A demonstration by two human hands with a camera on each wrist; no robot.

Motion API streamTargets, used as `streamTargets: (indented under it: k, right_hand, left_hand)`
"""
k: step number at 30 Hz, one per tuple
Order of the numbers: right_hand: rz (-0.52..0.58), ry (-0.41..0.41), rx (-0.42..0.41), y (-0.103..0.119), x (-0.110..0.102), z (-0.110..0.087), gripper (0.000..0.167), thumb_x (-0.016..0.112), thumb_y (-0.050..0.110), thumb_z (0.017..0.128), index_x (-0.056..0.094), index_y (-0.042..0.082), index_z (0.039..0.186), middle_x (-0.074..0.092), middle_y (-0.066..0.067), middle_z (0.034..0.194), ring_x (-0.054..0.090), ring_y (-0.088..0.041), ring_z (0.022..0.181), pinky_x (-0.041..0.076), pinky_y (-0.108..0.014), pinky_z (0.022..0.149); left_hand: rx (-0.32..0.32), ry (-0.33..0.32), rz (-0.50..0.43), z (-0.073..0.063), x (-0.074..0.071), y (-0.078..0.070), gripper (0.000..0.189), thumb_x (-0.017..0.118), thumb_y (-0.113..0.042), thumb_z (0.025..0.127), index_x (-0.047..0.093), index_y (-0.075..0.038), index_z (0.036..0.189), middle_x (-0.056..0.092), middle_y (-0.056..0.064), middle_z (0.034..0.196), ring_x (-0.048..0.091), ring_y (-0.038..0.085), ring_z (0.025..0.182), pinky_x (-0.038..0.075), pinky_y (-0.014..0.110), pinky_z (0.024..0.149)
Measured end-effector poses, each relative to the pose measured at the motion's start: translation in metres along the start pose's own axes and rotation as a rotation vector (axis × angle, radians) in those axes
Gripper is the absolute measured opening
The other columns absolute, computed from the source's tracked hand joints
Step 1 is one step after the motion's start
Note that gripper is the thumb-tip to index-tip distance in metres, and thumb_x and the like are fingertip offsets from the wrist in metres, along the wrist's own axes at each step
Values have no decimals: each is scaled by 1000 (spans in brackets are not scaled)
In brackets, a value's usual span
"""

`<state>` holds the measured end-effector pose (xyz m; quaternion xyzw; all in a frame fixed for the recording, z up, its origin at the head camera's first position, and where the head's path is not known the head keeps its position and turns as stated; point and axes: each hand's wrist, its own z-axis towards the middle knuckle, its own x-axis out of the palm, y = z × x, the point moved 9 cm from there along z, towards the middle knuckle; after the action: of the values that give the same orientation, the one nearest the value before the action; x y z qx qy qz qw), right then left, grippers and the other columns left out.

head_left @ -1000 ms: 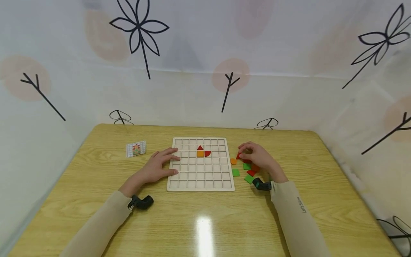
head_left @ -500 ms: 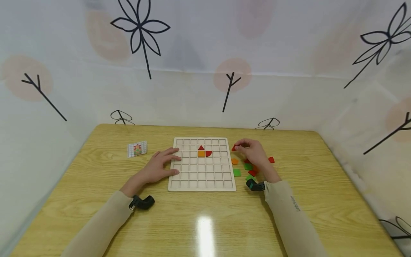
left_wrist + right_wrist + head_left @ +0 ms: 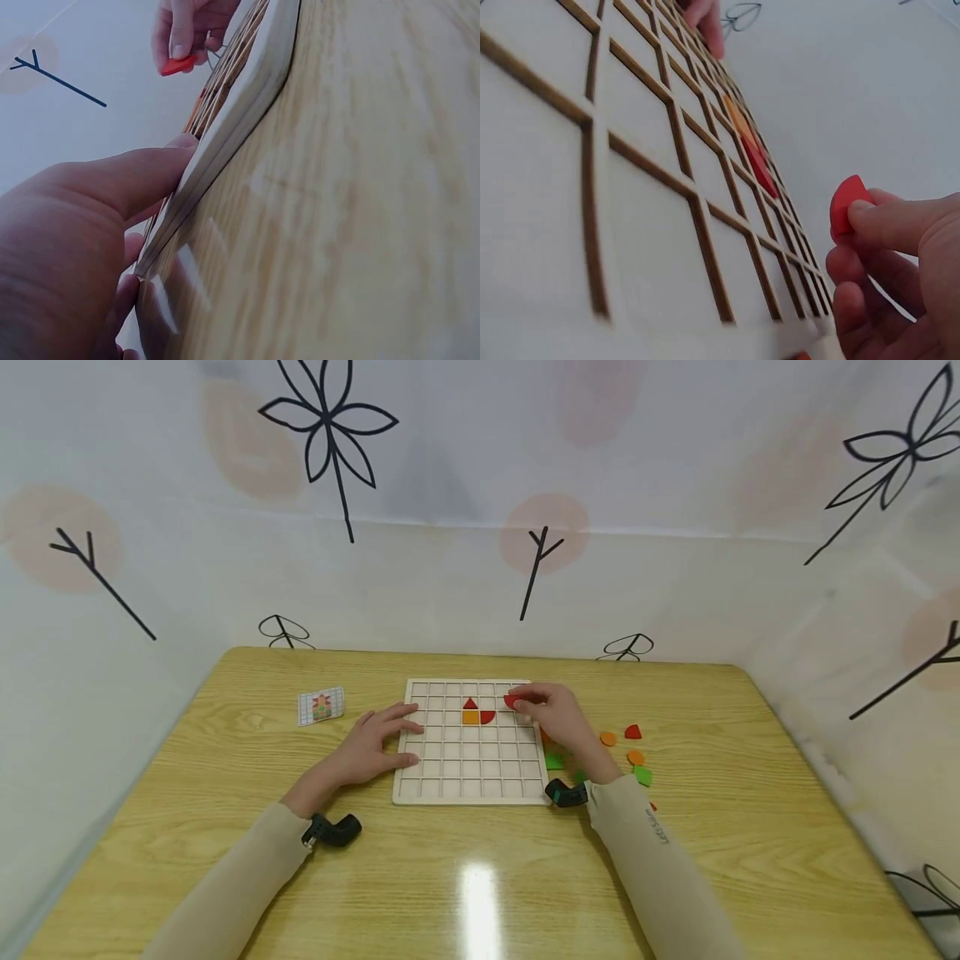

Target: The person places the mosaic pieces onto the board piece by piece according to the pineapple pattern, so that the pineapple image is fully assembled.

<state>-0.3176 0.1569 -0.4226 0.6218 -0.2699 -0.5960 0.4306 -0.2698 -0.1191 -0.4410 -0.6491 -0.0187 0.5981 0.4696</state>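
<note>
The wooden grid board [image 3: 471, 797] lies mid-table. My left hand [image 3: 366, 752] rests along its left edge, fingers spread and thumb on the rim. Thumb and fingers of my right hand [image 3: 558, 720] pinch a red quarter-circle tile [image 3: 847, 204], held over the board's upper right cells. Seated in the grid are a red triangle tile [image 3: 470, 703], an orange square tile [image 3: 470, 717] just below it, and another red quarter-circle tile [image 3: 487, 717] at the square's right side.
Loose tiles lie right of the board, partly hidden by my right forearm: an orange round tile [image 3: 636, 757], a green tile [image 3: 642, 775] and a red tile [image 3: 633, 732] among several. A pattern card [image 3: 321, 707] lies left of the board. A patterned cloth wall [image 3: 420, 593] stands behind the table.
My right hand has moved left from the loose tiles to above the board, carrying the red quarter-circle tile. More loose tiles show behind its wrist. The left hand stays put.
</note>
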Motion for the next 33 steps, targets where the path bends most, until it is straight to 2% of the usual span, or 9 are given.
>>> streamTargets:
  k: [5, 9, 15, 18, 24, 33]
  right_hand:
    - [-4, -1, -28, 7, 14, 5, 17, 68, 12, 96, 73, 6, 112, 70, -8, 107, 61, -25, 91, 51, -34, 77]
    - [-6, 9, -57, 15, 26, 7, 16, 68, 10, 96, 71, 7, 110, 70, -7, 101, 61, -23, 86, 51, -32, 74]
    - [-13, 34, -86, 23, 43, 12, 26, 65, 7, 96, 70, 9, 121, 68, -8, 100, 63, -22, 85, 51, -31, 71]
    - [-1, 27, -82, 27, 48, 13, 23, 66, 5, 95, 70, 8, 117, 67, -8, 100, 65, -23, 84, 52, -30, 69]
    - [23, 12, -66, 33, 58, 16, 13, 69, 7, 93, 69, 7, 106, 70, -6, 99, 67, -21, 87, 54, -31, 74]
    - [-38, 36, -91, 42, 68, 17, 19, 67, 8, 96, 74, 10, 114, 72, -3, 103, 66, -19, 90, 54, -34, 79]
  left_hand:
    - [-5, 1, 7, 1, 0, 2, 41, 74, -30, 91, 65, -14, 129, 36, 11, 158, 23, 32, 148, 6, 62, 115]
    - [-3, -1, 12, 0, 1, 3, 41, 75, -30, 91, 65, -15, 128, 36, 11, 158, 24, 33, 148, 6, 62, 115]
    - [-1, -3, 10, -1, 1, 2, 41, 75, -30, 91, 65, -15, 128, 36, 12, 158, 24, 33, 148, 6, 63, 115]
    - [1, -2, 10, -1, 2, 2, 41, 75, -30, 91, 65, -15, 128, 36, 11, 157, 25, 32, 147, 6, 63, 115]
    - [0, -4, 22, 0, 2, 2, 41, 75, -31, 91, 66, -16, 128, 37, 10, 157, 25, 32, 148, 7, 63, 115]
    - [-5, 5, 20, 2, 2, 1, 41, 74, -31, 91, 65, -16, 128, 36, 10, 158, 24, 32, 148, 6, 62, 115]
